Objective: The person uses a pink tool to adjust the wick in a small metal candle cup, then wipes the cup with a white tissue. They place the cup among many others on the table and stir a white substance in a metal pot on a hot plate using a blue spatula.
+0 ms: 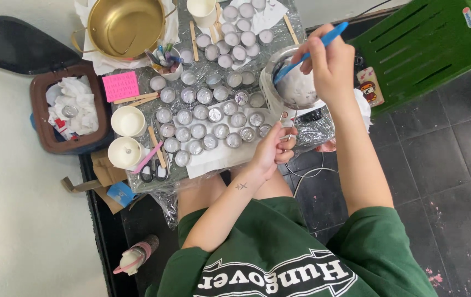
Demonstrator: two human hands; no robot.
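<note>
Right hand (331,60), gripping a blue stirrer (309,52), is working inside the steel pot (296,85); left hand (273,148), at six o'clock, is pinching its handle (287,129). Steady bracing is advisable.

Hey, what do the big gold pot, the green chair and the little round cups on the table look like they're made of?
The big gold pot looks like polished metal, brass perhaps: it reflects light. The green chair looks like moulded plastic, glossy with slots. The small round silver cups look like thin foil-like metal, shiny-rimmed; their contents are unclear.

Blue spatula (309,49) inside steel pitcher (296,88)
</note>
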